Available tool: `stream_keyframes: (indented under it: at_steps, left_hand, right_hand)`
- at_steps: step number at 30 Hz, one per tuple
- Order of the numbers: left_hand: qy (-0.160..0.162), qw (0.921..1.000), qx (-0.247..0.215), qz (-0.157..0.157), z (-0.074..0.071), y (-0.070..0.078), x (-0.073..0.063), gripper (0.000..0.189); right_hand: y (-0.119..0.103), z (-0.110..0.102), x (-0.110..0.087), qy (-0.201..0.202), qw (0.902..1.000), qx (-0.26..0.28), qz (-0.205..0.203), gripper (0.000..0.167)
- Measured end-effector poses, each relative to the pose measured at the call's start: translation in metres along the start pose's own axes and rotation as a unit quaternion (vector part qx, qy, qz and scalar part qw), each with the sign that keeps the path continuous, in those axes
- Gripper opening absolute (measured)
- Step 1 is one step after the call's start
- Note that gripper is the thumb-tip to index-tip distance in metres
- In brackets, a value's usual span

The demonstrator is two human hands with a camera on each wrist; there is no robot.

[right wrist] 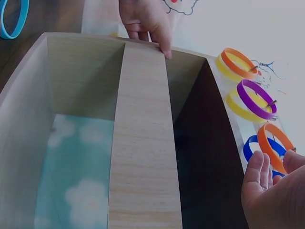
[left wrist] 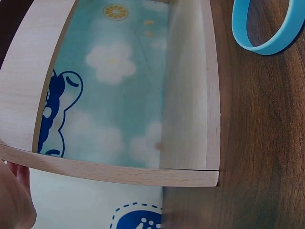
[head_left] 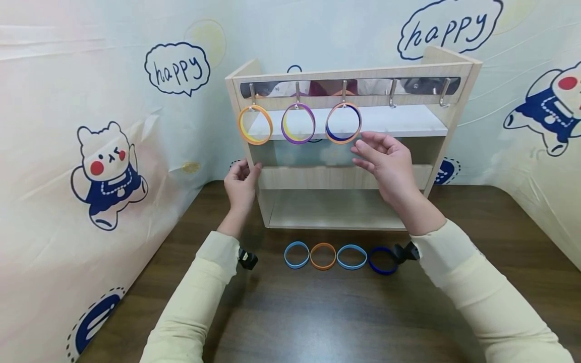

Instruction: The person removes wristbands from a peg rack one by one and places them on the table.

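My left hand [head_left: 240,184] holds the left side panel of a small wooden shelf [head_left: 297,177], thumb on the front edge and fingers on the outer face. My right hand [head_left: 388,161] is beside the third hook, fingers loosely spread, fingertips right at the rim of an orange wristband [head_left: 330,135]. A blue wristband [right wrist: 249,148] hangs behind that one. From the second hook hang a purple wristband [head_left: 313,121] and a yellow one [right wrist: 237,109]; the first hook carries an orange wristband [right wrist: 233,57] over a yellow one [right wrist: 226,71].
Two bare hooks [head_left: 393,93] are at the rail's right end. On the dark wooden table [head_left: 308,317], before the shelf, lie a light blue wristband [head_left: 296,266], an orange wristband [head_left: 323,267], another light blue wristband [head_left: 351,267] and a dark blue wristband [head_left: 381,272]. A printed cloth [head_left: 113,75] surrounds the table.
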State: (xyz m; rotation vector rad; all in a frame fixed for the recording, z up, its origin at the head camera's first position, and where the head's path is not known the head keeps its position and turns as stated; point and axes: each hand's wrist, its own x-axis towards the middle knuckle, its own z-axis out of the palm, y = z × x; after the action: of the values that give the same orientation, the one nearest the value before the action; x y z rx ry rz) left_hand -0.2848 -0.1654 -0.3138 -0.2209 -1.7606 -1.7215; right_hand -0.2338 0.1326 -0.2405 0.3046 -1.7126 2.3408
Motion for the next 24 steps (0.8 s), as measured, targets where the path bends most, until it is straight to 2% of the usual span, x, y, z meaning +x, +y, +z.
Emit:
stream_keyframes:
  at_steps: [7, 24]
  left_hand:
    - [0.000, 1.0000, -0.001, -0.001, 0.001, 0.001, 0.000, 0.028]
    - [0.000, 0.9999, 0.004, -0.011, 0.000, 0.002, -0.001, 0.029]
  right_hand:
    - [0.000, 0.006, 0.004, 0.004, 0.9995, 0.030, 0.003, 0.031]
    - [-0.001, 0.013, 0.008, 0.026, 0.9989, 0.037, 0.010, 0.031]
